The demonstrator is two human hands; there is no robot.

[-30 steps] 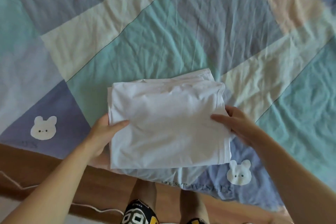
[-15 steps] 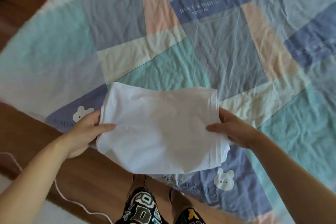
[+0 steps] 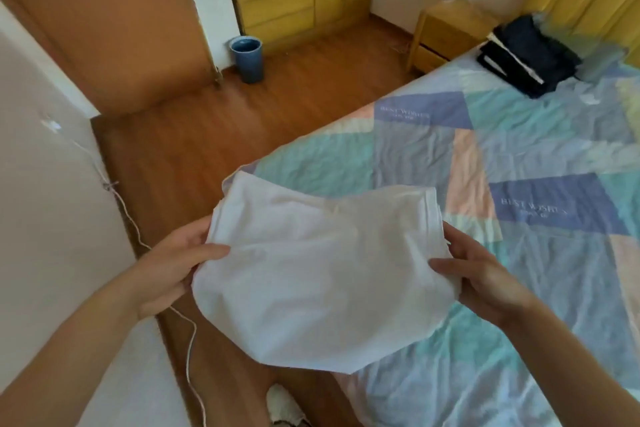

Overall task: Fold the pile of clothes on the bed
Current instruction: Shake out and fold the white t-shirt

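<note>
My left hand (image 3: 169,263) and right hand (image 3: 481,274) each pinch a side of the folded white shirt (image 3: 318,274), thumbs on top. It sags, lifted above the bed's (image 3: 519,253) near corner.

The white garment (image 3: 322,274) is folded into a rough rectangle of several layers, its stacked edges showing along the right side. It is held in the air, tilted, above the near corner of the bed (image 3: 519,288) and partly out over the floor, not resting on anything. The left hand (image 3: 169,267) grips its left edge with the thumb on top, and the right hand (image 3: 485,274) grips its right edge the same way. The cloth sags a little in the middle and its lower corner hangs down. Far across the bed, near the opposite corner, lies a stack of dark folded clothes (image 3: 530,55) with pale edges showing between the layers.
</note>
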